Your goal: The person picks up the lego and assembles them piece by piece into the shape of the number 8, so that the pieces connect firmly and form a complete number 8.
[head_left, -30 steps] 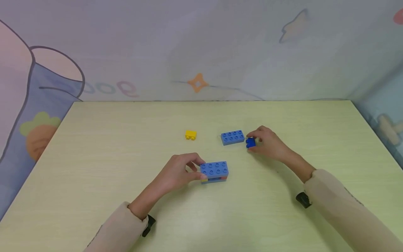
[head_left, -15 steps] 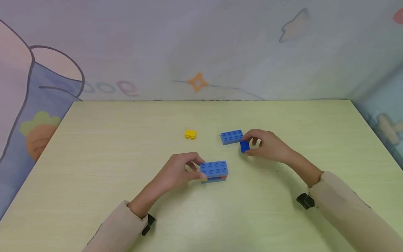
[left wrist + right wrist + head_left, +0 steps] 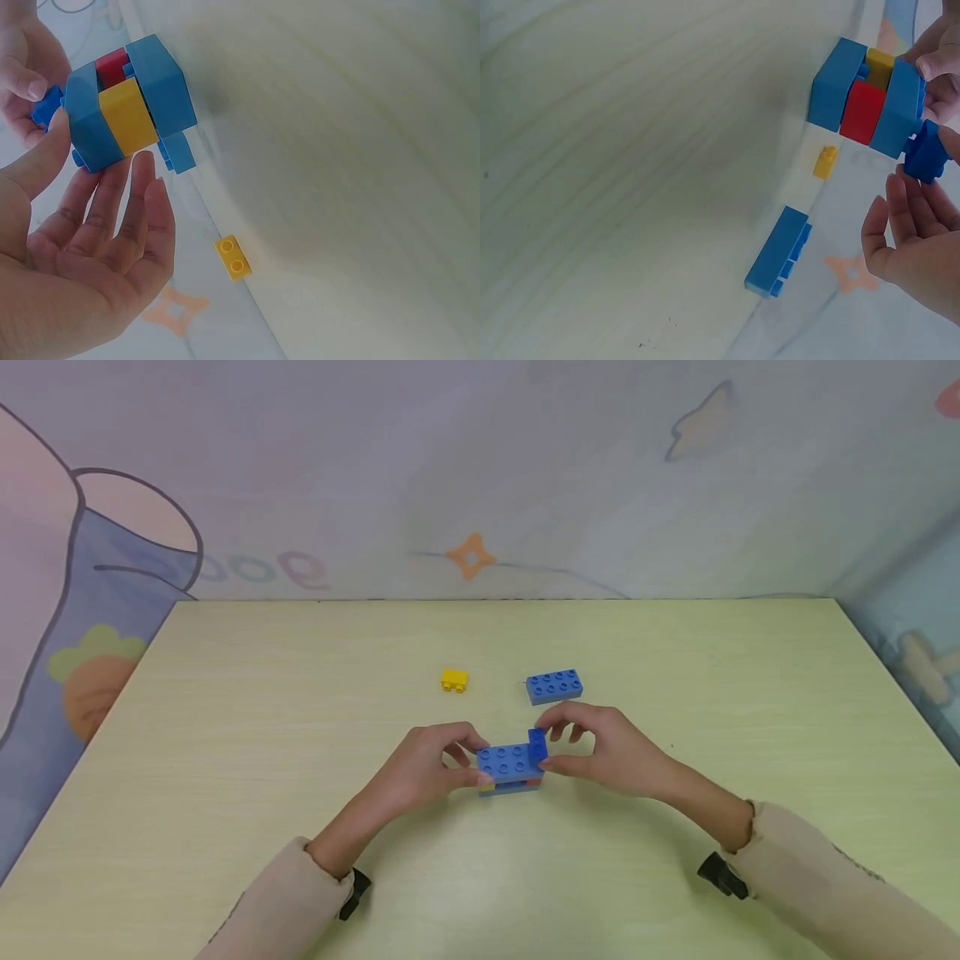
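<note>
a wall (image 3: pixel 570 468) printed with cartoon shapes fills the back of my head view, and the pale table (image 3: pixel 262 693) spreads below it. my right hand (image 3: pixel 611 752) has thumb and forefinger narrowed to a pinch on the dark blue brick (image 3: pixel 537 747); my left hand (image 3: pixel 431 768) has thumb and fingers bent, gripping the left end of the block stack (image 3: pixel 506 764). i see that stack near the table's middle, with a yellow block (image 3: pixel 129 116) and a red block (image 3: pixel 862 112) between two blue layers. the loose blue brick (image 3: pixel 554 687) lies beyond it, studs up. the dark blue brick meets the stack's top at the right end; i cannot tell whether it is fully pressed down. the small yellow brick (image 3: pixel 453 680) lies farther left, apart.
</note>
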`<state>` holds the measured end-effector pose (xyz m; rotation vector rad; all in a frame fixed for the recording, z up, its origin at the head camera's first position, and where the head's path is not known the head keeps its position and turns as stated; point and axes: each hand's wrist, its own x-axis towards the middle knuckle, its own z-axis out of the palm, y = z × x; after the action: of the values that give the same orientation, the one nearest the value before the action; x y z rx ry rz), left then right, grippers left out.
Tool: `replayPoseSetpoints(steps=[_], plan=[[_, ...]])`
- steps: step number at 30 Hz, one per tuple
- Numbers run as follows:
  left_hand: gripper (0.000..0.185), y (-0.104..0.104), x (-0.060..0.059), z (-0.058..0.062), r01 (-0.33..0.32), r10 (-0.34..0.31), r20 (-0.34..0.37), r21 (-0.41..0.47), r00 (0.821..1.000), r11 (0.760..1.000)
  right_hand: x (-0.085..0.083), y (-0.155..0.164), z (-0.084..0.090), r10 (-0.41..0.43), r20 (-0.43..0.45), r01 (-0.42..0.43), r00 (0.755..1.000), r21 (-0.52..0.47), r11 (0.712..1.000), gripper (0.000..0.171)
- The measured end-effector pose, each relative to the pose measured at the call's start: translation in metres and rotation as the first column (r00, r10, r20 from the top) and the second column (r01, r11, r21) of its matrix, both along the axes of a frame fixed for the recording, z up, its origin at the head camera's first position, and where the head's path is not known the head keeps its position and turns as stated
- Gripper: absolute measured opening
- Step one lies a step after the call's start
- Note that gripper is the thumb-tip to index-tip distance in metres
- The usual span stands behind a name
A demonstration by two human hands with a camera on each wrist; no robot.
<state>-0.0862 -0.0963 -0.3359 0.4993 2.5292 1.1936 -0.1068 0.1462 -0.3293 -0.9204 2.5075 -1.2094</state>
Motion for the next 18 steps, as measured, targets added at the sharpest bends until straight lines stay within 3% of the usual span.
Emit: replayPoseSetpoints(steps=[9,18], plan=[[0.023,0.0001,0.0000,-0.0002,-0.004,0.004,-0.005,0.000,1.000,1.000,0.0019,0.0004,0.0000,0.008,0.008,-0.008,1.000,0.033,0.999,0.033],[0.023,-0.0003,-0.0002,-0.0009,0.003,-0.003,-0.009,0.005,1.000,1.000,0.0008,-0.0007,0.0018,0.055,-0.057,-0.053,0.997,0.036,0.998,0.031]])
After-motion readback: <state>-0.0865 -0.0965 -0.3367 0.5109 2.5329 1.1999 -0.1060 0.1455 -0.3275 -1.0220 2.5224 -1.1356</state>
